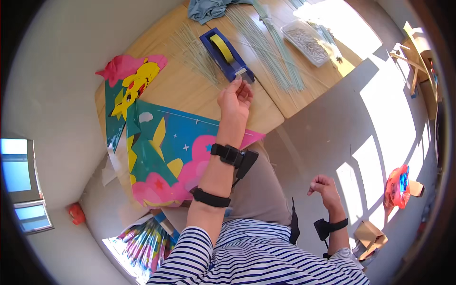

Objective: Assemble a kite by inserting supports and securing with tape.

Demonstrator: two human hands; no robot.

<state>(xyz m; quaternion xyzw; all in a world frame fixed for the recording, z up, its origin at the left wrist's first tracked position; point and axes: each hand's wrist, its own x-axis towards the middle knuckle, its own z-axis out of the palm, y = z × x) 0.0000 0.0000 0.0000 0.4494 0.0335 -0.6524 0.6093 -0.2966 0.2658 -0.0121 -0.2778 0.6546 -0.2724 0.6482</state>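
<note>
My left hand (235, 100) reaches over the table to the front end of a blue tape dispenser (219, 53) with a yellow-centred roll. Its fingers are closed and seem to pinch the tape at the cutting end. Beneath that forearm lies a printed kite sheet (185, 130) in blue, green and pink, with a yellow cartoon figure (142, 80) on its far-left part. It spreads over the table edge and my lap. My right hand (325, 188) hangs apart at the right, above the floor, its fingers curled; whatever they may hold is too small to make out.
Thin pale rods (259, 45) lie beyond the dispenser, beside a clear tub of small white pieces (306, 42). Blue cloth (207, 10) is at the far edge. Folded colourful sheets (145, 244) fill a box lower left. A red bag (397, 187) and cardboard box (369, 237) stand right.
</note>
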